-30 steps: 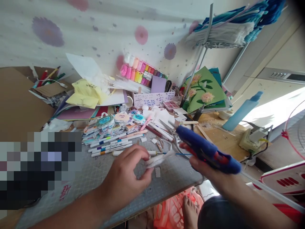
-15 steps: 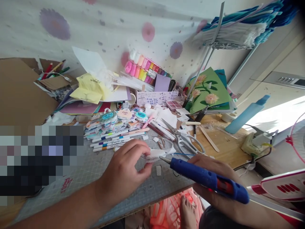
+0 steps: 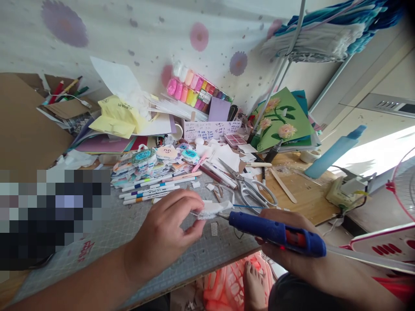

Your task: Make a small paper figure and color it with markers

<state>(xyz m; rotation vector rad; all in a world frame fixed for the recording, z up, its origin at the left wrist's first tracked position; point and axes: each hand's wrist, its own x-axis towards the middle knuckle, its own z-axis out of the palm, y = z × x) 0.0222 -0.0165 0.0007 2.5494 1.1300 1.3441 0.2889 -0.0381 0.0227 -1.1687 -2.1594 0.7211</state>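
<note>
Lowered since earlier, the blue plastic glue gun clasped in the right hand points at a thin white strip pinched, presumably for steadiness, in the left hand.

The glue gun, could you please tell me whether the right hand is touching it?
Touching; the head view shows the right hand wrapped around the blue glue gun.

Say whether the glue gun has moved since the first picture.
Yes: the glue gun moved down in view, from overlapping the scissors to below them.
</note>
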